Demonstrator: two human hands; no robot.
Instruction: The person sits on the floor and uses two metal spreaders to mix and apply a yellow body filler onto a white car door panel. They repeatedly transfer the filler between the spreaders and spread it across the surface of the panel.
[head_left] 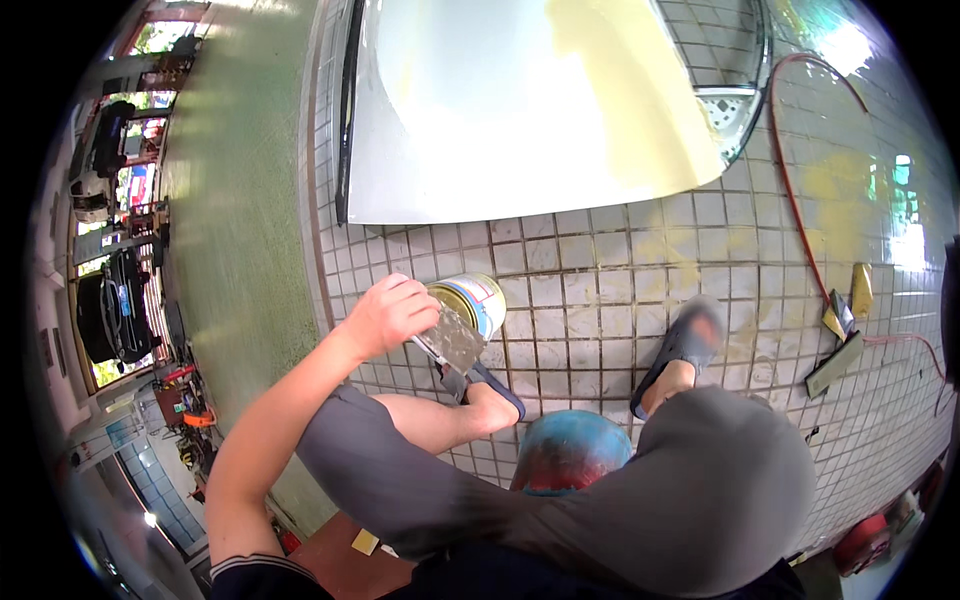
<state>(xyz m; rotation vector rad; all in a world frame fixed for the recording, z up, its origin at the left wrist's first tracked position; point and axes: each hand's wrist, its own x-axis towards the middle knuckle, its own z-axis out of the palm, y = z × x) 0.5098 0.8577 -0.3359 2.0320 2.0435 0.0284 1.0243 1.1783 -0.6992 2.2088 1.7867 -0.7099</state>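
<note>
My left hand (388, 317) is closed around the edge of a flat grey putty plate (455, 342), whose face looks smeared. The plate is tilted and hangs over my left foot, in front of the near side of an open-rimmed tin can (484, 297). That can has a gold rim and a white, blue and red label; its contents are mostly hidden. Beyond it lies a large pale car panel (480, 130) with yellowish patches on its right side and a dark strip along its left edge. My right hand is out of view.
A blue and red rounded drum (572, 447) stands between my legs. To the right, a red hose (784, 165) curves over the tiled floor (575, 345), near a long sanding block (835, 365) and a yellowish block (862, 289). Green floor (235, 200) lies at left.
</note>
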